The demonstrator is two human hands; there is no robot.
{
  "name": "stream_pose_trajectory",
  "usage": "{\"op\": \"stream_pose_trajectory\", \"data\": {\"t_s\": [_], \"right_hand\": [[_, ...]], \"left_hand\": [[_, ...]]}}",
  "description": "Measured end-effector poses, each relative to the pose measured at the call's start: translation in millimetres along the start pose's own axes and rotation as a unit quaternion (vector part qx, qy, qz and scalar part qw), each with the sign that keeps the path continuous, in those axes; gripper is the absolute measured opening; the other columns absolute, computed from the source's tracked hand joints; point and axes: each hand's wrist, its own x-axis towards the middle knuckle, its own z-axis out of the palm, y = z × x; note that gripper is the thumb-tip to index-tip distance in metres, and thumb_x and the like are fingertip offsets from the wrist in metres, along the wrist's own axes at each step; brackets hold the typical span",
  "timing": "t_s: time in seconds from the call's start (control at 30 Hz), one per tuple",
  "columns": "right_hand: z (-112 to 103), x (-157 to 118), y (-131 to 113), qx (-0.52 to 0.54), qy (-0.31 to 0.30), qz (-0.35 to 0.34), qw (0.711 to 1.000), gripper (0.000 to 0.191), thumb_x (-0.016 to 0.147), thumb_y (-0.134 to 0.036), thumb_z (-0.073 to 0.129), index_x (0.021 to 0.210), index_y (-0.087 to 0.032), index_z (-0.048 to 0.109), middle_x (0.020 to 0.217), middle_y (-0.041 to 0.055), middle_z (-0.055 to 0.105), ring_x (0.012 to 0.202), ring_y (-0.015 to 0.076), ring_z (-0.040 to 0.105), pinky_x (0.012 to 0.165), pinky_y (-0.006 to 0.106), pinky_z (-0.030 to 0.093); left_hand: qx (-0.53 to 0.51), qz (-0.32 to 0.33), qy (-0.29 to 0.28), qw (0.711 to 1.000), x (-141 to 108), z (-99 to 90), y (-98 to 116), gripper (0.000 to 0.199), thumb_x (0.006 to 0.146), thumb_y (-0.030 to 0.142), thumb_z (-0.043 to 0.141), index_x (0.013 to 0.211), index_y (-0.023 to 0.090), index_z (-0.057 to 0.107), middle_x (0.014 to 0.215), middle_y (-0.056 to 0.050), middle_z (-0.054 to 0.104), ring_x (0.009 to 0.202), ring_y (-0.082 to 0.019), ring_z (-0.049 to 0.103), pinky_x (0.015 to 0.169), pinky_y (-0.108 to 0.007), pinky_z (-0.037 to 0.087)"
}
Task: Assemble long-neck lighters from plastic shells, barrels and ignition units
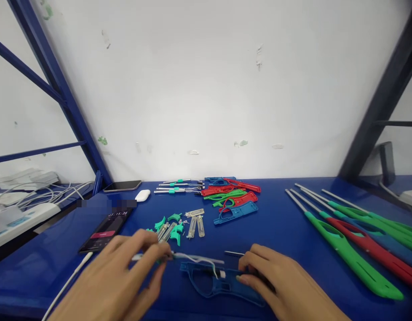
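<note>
My left hand (pixel 125 272) is closed on a thin metal rod (pixel 199 259) with a white wire and a small white connector (pixel 222 274) hanging from it. Below the rod, a blue plastic handle half (pixel 226 287) lies on the table with its hollow side up. My right hand (pixel 276 281) rests at the handle half's right part, fingers curled; whatever is between its fingertips is hidden. A short metal rod (pixel 234 253) sticks out just left of the right fingers.
Green triggers (pixel 175 234) and clear lighter tanks (pixel 192 226) lie ahead. Behind are coloured handle halves (pixel 235 211) and metal rods (pixel 170 190). Finished-looking lighters (pixel 346 249) fan out at right. A phone (pixel 107 229), a white case (pixel 143 195) and a power strip (pixel 25 223) are at left.
</note>
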Motion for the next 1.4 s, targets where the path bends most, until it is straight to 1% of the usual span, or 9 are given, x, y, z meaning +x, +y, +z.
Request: {"op": "stream_pose_trajectory", "data": {"t_s": [0.1, 0.2, 0.33, 0.53, 0.87, 0.97, 1.17, 1.3, 1.4], "right_hand": [[-0.3, -1.0, 2.6, 0.027, -0.003, -0.003, 1.0, 0.015, 0.107, -0.032, 0.06, 0.107, -0.032, 0.074, 0.114, 0.0013, 0.072, 0.097, 0.0216, 0.072, 0.091, 0.031, 0.054], [-1.6, -2.7, 4.2, 0.059, -0.003, -0.011, 0.998, 0.022, 0.109, -0.035, 0.054, 0.105, -0.032, 0.076, 0.111, 0.0015, 0.073, 0.097, 0.0202, 0.073, 0.091, 0.029, 0.053], [-3.7, -4.3, 5.4, 0.092, -0.005, -0.006, 0.996, 0.024, 0.108, -0.041, 0.055, 0.103, -0.034, 0.078, 0.108, 0.0016, 0.075, 0.096, 0.0206, 0.073, 0.088, 0.026, 0.054], [-7.0, -4.7, 5.2, 0.105, -0.014, 0.006, 0.994, 0.025, 0.106, -0.045, 0.056, 0.098, -0.034, 0.077, 0.105, 0.0005, 0.076, 0.093, 0.0203, 0.072, 0.087, 0.026, 0.053], [-7.0, -4.6, 6.4, 0.113, -0.008, 0.019, 0.993, 0.026, 0.104, -0.048, 0.058, 0.096, -0.034, 0.079, 0.105, 0.0025, 0.076, 0.094, 0.0231, 0.073, 0.089, 0.03, 0.056], [-7.1, -4.9, 6.7, 0.107, -0.009, 0.02, 0.994, 0.027, 0.104, -0.048, 0.057, 0.097, -0.034, 0.08, 0.106, 0.003, 0.076, 0.095, 0.0234, 0.073, 0.09, 0.03, 0.056], [-8.0, -5.8, 4.4, 0.107, 0.006, -0.007, 0.994, 0.027, 0.106, -0.043, 0.056, 0.097, -0.031, 0.079, 0.103, 0.0041, 0.077, 0.092, 0.0222, 0.074, 0.086, 0.03, 0.057], [-7.9, -6.0, 3.8, 0.108, 0.018, -0.018, 0.994, 0.022, 0.106, -0.041, 0.06, 0.097, -0.032, 0.078, 0.101, 0.0003, 0.077, 0.088, 0.0184, 0.075, 0.084, 0.026, 0.057], [-7.6, -6.4, 4.0, 0.102, 0.029, -0.029, 0.994, 0.019, 0.106, -0.038, 0.061, 0.097, -0.034, 0.077, 0.1, -0.0022, 0.076, 0.088, 0.0163, 0.075, 0.083, 0.024, 0.056]], "left_hand": [[-0.04, 0.034, 0.006, 0.999, -10.7, 17.8, 18.6, 0.026, 0.102, 0.025, 0.052, 0.119, 0.035, 0.069, 0.108, -0.001, 0.071, 0.087, -0.017, 0.07, 0.082, -0.026, 0.057], [-0.09, 0.006, -0.017, 0.996, -11.3, 31.9, 28.5, 0.025, 0.106, 0.026, 0.05, 0.12, 0.034, 0.069, 0.111, -0.003, 0.07, 0.088, -0.017, 0.071, 0.084, -0.025, 0.059], [-0.157, -0.036, -0.044, 0.986, -15.1, 41.7, 25.1, 0.027, 0.109, 0.029, 0.05, 0.128, 0.033, 0.069, 0.116, -0.005, 0.068, 0.097, -0.018, 0.072, 0.085, -0.025, 0.059], [-0.251, -0.062, -0.099, 0.961, -30.5, 48.1, 16.9, 0.031, 0.11, 0.026, 0.049, 0.132, 0.036, 0.068, 0.112, -0.002, 0.063, 0.091, -0.014, 0.07, 0.082, -0.021, 0.055], [-0.242, -0.087, -0.139, 0.956, -36.1, 42.9, 18.1, 0.029, 0.111, 0.032, 0.049, 0.124, 0.04, 0.074, 0.113, -0.001, 0.063, 0.089, -0.014, 0.068, 0.081, -0.024, 0.053], [-0.223, -0.087, -0.13, 0.962, -38.0, 45.8, 19.9, 0.031, 0.112, 0.039, 0.046, 0.119, 0.037, 0.076, 0.109, -0.003, 0.065, 0.08, -0.013, 0.066, 0.075, -0.023, 0.055], [-0.167, -0.074, -0.055, 0.982, -40.9, 50.6, 25.9, 0.036, 0.112, 0.037, 0.043, 0.117, 0.034, 0.079, 0.097, -0.002, 0.067, 0.075, -0.011, 0.065, 0.069, -0.017, 0.056], [-0.145, -0.006, -0.059, 0.988, -33.3, 37.7, 25.3, 0.031, 0.111, 0.029, 0.047, 0.12, 0.032, 0.077, 0.102, -0.002, 0.067, 0.078, -0.009, 0.067, 0.073, -0.014, 0.057], [-0.131, 0.03, -0.043, 0.99, -29.4, 31.6, 23.0, 0.031, 0.109, 0.023, 0.048, 0.123, 0.032, 0.075, 0.104, -0.003, 0.067, 0.084, -0.012, 0.069, 0.082, -0.019, 0.059]]}}
